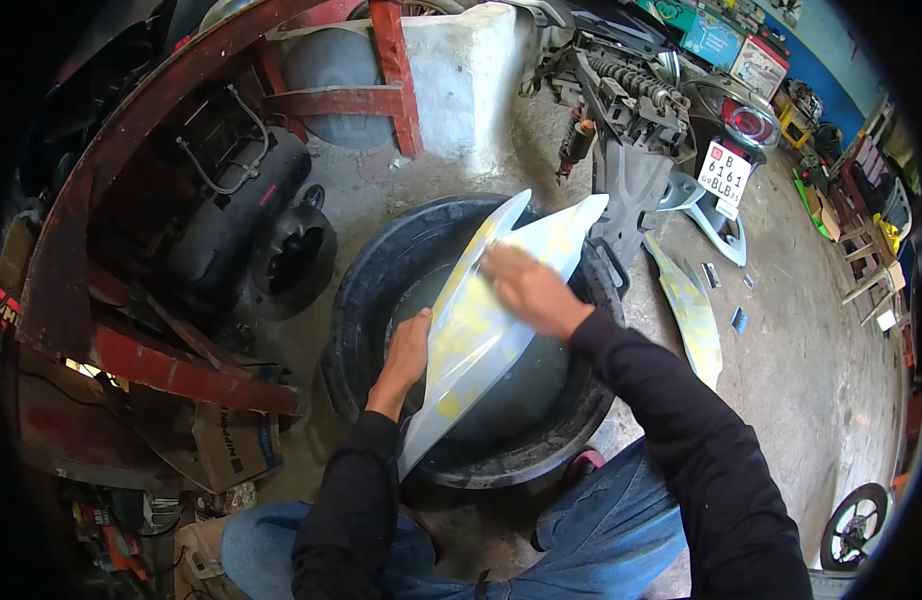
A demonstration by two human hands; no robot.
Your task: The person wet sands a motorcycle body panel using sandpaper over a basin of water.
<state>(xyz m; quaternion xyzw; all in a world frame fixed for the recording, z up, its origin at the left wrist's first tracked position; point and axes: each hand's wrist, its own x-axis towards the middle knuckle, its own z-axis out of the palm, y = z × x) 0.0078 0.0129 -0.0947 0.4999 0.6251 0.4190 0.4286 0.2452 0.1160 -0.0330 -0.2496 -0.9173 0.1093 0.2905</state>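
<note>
A white motorcycle body panel (471, 350) with yellow patches and a forked upper end is held at a slant over a large black tub (356, 290). Cloudy water (541, 400) lies in the bottom of the tub. My left hand (406, 360) grips the panel's left edge, thumb on the face and fingers hidden behind. Pressed against the upper face, my right hand (531, 288) has its fingers together and slightly blurred. Whatever lies under those fingers is hidden. A second patchy white and yellow panel (686, 310) rests on the floor to the right.
A red frame (196, 370) and a black tank (236, 205) stand at left. Motorcycle parts with a shock absorber (641, 80) and a licence plate (724, 170) are beyond the tub. Small blue pieces (739, 320) lie on the concrete; a wheel (854, 525) is lower right.
</note>
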